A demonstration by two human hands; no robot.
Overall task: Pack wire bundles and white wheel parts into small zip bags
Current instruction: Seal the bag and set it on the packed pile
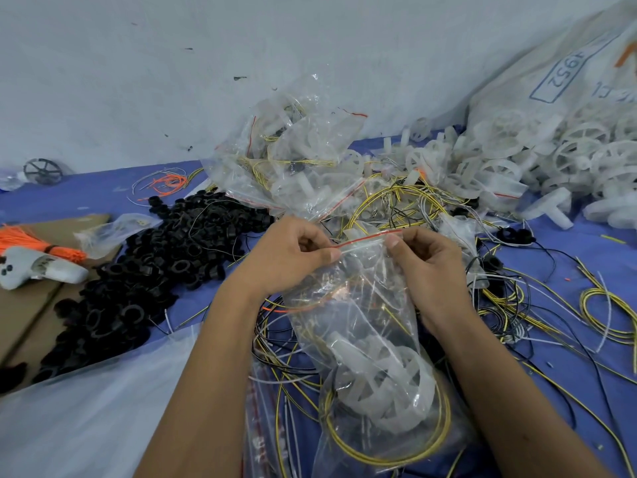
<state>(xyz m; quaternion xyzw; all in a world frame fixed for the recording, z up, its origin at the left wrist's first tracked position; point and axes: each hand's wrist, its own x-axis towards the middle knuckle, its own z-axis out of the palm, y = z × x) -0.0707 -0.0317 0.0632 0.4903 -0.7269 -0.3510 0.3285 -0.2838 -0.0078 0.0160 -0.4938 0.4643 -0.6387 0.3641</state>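
A small clear zip bag with a red seal strip, carrying a white spoked plastic wheel and a coil of yellow wire, is hanging low at centre above the blue counter. The left hand and right hand are each pinching the strip's ends, fingers curled. Loose wires are crowding the right; a pile of black rings is lying left.
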